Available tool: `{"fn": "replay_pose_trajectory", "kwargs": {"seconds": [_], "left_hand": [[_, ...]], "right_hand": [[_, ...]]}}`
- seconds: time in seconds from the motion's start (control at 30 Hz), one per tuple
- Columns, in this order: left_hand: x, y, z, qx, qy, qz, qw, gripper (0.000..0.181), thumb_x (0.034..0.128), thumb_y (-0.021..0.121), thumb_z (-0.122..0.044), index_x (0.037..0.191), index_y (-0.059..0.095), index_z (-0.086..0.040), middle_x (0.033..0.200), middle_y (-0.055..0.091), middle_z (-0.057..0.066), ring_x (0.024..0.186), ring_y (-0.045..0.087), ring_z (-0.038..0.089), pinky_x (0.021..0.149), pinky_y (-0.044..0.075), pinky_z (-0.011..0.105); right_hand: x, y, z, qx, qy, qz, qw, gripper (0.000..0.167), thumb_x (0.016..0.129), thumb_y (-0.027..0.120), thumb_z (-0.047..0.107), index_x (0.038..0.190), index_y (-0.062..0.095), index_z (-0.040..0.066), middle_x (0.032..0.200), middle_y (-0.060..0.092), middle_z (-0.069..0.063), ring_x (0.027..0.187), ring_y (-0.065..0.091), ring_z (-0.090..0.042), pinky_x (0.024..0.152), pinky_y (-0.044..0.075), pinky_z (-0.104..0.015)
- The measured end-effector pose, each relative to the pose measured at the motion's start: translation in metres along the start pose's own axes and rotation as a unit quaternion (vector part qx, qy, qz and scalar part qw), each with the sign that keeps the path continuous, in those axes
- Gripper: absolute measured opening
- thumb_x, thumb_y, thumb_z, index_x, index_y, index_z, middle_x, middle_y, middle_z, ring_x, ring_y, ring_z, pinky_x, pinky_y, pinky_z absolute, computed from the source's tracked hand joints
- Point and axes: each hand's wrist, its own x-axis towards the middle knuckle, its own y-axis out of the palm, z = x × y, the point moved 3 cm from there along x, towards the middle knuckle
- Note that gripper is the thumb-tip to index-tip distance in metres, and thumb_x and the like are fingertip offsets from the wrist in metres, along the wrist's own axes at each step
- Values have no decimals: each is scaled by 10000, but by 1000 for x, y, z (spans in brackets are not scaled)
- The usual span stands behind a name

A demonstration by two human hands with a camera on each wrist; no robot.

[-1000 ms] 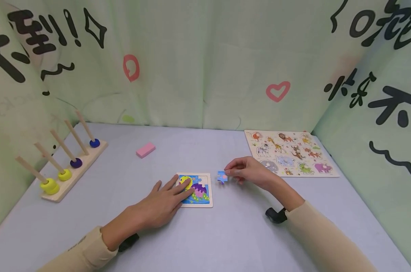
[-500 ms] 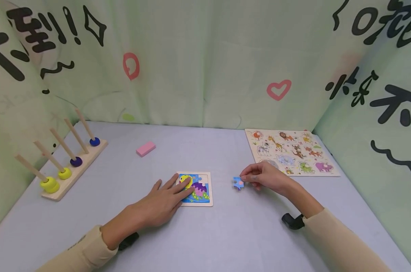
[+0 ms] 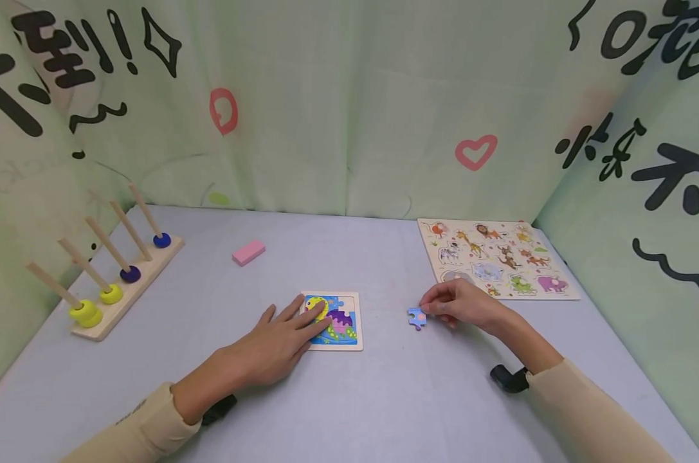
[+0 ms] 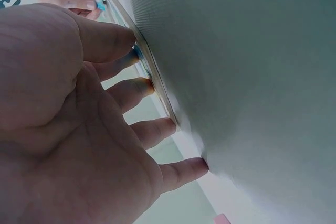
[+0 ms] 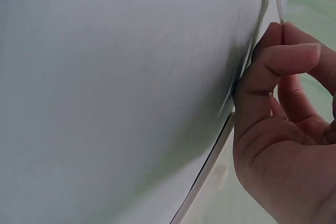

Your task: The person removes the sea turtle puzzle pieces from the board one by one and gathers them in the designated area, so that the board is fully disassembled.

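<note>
A small square jigsaw puzzle (image 3: 347, 328) with a wooden frame and a dinosaur picture lies in the middle of the table. My left hand (image 3: 268, 354) rests on its left side with spread, straight fingers. In the left wrist view the puzzle's edge (image 4: 164, 92) runs beneath several fingertips of that left hand (image 4: 79, 114). To the right of the puzzle, my right hand (image 3: 467, 305) pinches a blue puzzle piece (image 3: 416, 319) between thumb and finger. Seen from the right wrist, the pinching right hand (image 5: 283, 124) holds a thin edge of the piece (image 5: 277, 1).
A wooden peg stand (image 3: 146, 276) with yellow and blue rings is on the left. Behind the puzzle lies a pink block (image 3: 248, 253). An animal puzzle board (image 3: 499, 260) is at the back right, just beyond the right hand. Printed curtains (image 3: 349, 116) enclose the table.
My right hand has moved to the right and slightly nearer, carrying the puzzle piece away from the square puzzle. The left hand has stayed in place.
</note>
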Motion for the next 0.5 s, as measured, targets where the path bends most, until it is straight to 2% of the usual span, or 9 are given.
{"fn": "replay_pose_trajectory", "kwargs": {"seconds": [0.3, 0.5], "left_hand": [[2, 2, 1, 6, -27, 13, 10000, 540, 1119, 506, -245, 1648, 399, -254, 1770, 293, 17, 1668, 163, 387, 1234, 234, 758], [1, 2, 0, 22, -42, 9, 10000, 545, 1114, 517, -250, 1647, 402, -256, 1769, 295, 15, 1668, 164, 387, 1234, 231, 760]], "right_hand": [[-1, -3, -1, -491, -134, -70, 9987, 176, 1008, 718, 131, 1103, 759, -11, 783, 636, -2, 600, 517, -97, 573, 467, -245], [-2, -3, -1, -630, -189, -90, 9978, 166, 1000, 727, 126, 1093, 779, -2, 783, 648, -7, 605, 522, -96, 572, 469, -240]]}}
